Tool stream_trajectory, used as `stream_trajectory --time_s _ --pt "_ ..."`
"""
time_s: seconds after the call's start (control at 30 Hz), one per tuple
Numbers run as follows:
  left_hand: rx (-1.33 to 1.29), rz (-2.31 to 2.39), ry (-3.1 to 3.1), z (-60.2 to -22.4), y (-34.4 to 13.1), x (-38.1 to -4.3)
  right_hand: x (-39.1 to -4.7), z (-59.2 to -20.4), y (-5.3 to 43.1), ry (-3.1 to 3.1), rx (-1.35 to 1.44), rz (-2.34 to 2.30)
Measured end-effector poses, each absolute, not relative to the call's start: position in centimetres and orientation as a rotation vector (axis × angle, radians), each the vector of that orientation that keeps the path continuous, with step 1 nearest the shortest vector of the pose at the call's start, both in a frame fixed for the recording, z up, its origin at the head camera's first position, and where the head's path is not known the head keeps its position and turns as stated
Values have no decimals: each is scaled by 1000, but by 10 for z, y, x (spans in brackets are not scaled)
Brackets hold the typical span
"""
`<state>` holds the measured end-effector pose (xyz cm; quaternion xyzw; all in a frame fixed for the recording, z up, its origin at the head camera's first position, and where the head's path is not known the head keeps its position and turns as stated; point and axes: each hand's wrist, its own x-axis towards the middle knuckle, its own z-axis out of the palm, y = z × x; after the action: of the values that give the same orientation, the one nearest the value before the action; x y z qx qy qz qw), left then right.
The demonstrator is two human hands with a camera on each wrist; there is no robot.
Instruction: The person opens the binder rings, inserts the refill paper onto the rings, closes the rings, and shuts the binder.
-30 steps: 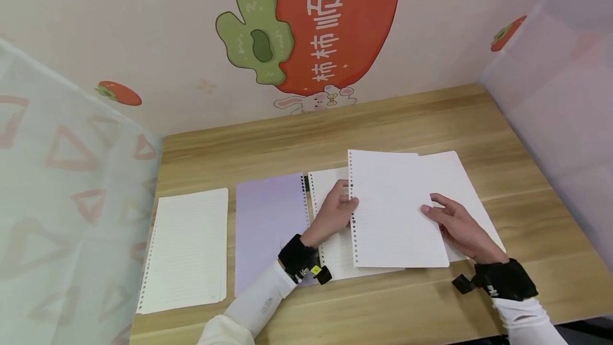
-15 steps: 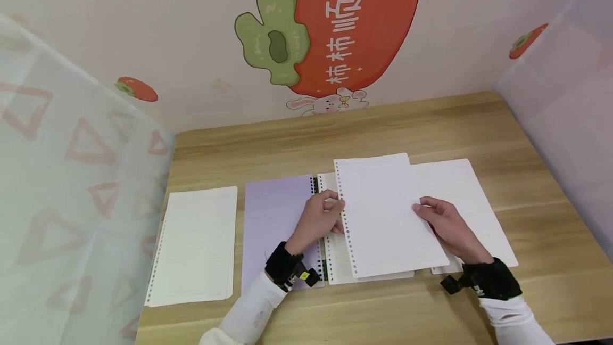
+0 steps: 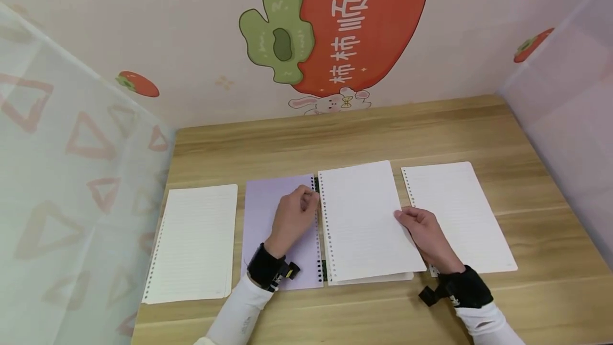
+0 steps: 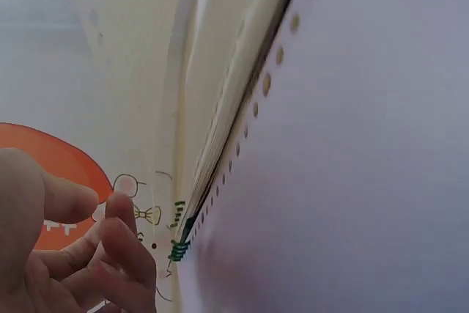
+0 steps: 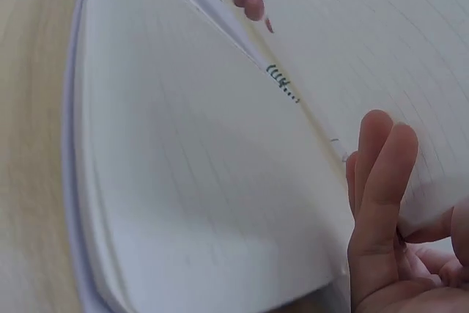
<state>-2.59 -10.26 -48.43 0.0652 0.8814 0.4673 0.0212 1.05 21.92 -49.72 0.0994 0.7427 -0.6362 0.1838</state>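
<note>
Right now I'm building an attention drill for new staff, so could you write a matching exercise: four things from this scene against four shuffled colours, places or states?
1. Purple cover
2. Right hand
3. Binding rings
4. Cartoon rabbit

A. On the wall
B. Pinching a white sheet
C. Green
D. Partly hidden by the left hand

Pairs: 1-D, 2-B, 3-C, 4-A

White lined sheet (image 3: 361, 222) (holes down its left edge) | tilted above notebook (image 5: 190, 159) | notebook open, purple cover (image 3: 261, 206) leftward
</note>
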Motion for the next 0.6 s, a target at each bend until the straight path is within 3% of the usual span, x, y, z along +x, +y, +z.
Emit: stream_trajectory --time_s 0.27,0.6 --pt "494 1003 3015 -487 -103 -31 13 -502 212 2124 316 -1780" --pt "586 782 2950 -490 -99 -25 13 -505 213 2184 310 -1721"
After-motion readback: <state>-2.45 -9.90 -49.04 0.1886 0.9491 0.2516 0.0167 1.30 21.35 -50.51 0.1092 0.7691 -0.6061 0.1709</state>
